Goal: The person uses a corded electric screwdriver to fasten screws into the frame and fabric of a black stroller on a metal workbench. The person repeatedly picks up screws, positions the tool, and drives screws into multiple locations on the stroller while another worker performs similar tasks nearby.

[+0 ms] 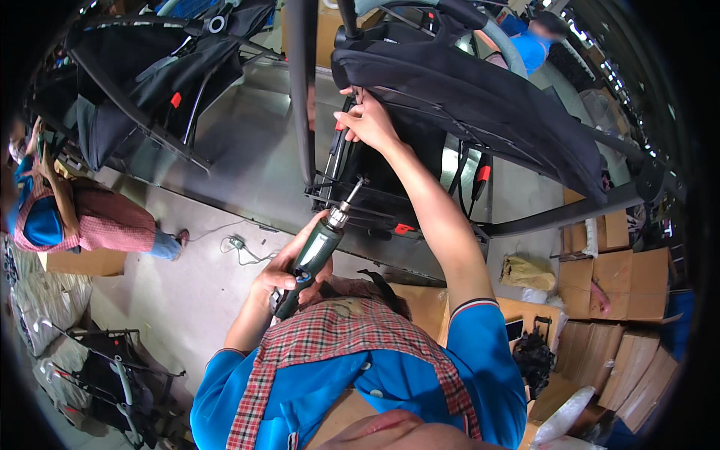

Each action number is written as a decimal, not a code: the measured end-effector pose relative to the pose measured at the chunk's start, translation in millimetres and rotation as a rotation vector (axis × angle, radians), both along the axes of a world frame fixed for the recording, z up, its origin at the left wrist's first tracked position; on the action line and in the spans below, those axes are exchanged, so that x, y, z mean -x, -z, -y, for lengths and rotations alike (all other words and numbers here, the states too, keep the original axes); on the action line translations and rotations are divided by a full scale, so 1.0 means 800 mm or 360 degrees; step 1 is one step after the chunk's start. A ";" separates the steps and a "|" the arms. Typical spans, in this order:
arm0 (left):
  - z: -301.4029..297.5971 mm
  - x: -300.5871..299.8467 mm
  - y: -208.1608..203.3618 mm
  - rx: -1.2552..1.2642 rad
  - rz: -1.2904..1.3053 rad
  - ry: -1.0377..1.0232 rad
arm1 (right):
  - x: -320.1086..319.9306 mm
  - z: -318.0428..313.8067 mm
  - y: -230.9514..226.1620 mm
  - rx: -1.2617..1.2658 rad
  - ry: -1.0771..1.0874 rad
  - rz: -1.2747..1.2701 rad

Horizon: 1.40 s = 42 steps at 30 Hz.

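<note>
My left hand (pixel 277 281) is wrapped round the grip of a dark green power screwdriver (pixel 316 247), whose metal chuck and long bit point up and away from me. The bit's tip lies in front of the lower frame of a black folding stroller (pixel 465 97); whether it touches anything I cannot tell. Farther off, my right hand (pixel 366 124) reaches in beside the stroller's dark frame tube, close to a small red part. Its fingers are bent together, and what they pinch is hidden. A red clip (pixel 405 229) sits low on the frame.
A second black stroller (pixel 150 97) stands left on the metal worktop (pixel 247 127). Co-workers (pixel 67 214) are at the left and far right. A cable (pixel 240 244) lies on the floor. Cardboard boxes (pixel 611 281) are stacked at right, and wrapped strollers (pixel 105 375) lie lower left.
</note>
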<state>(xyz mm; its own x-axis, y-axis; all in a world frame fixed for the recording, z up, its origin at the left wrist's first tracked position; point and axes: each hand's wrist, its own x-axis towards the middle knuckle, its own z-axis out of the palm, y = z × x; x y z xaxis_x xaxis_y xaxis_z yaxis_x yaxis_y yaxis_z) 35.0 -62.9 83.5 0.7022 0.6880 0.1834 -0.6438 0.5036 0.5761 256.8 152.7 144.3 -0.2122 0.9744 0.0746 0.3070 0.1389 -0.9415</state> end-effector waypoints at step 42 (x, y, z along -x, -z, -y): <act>-0.046 -0.034 -0.043 -0.0162 -0.0518 -0.0327 | 0.005 0.006 0.018 -0.0479 0.0566 0.1245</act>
<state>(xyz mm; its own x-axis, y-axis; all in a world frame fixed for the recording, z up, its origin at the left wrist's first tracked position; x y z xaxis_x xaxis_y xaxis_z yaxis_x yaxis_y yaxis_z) 62.5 -26.1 118.1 0.5842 0.8102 0.0483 -0.5009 0.3130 0.8069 252.7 148.2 129.6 0.0001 0.9546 0.2978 0.9148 0.1202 -0.3856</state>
